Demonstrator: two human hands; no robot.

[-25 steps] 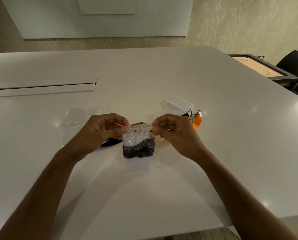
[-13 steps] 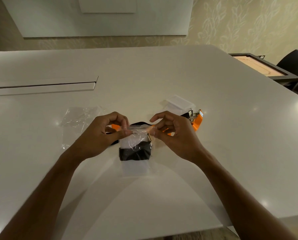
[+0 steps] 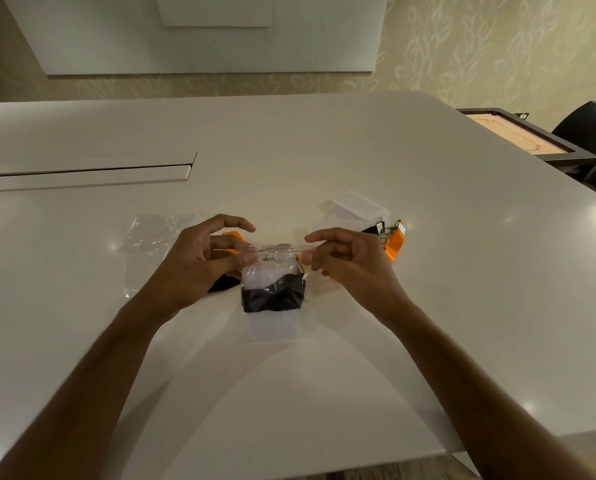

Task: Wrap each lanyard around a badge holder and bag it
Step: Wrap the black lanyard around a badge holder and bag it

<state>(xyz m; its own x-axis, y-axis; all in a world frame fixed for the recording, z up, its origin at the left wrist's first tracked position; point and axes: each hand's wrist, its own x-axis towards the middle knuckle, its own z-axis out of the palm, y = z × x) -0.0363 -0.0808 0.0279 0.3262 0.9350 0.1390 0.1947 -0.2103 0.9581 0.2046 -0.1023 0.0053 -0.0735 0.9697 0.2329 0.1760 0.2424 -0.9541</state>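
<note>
While the left hand pinches one end of the zip strip of a clear zip bag and the right hand pinches the other, the bag hangs between them just above the white worktop. Inside it sits a clear badge holder with a black lanyard wound round its middle. The worktop's near edge lies well below the forearms, with bare surface on both sides. More clear bags lie left; spare badge holders and orange lanyards lie right, partly hidden by the right hand. An orange piece behind the left hand is too covered to identify.
</note>
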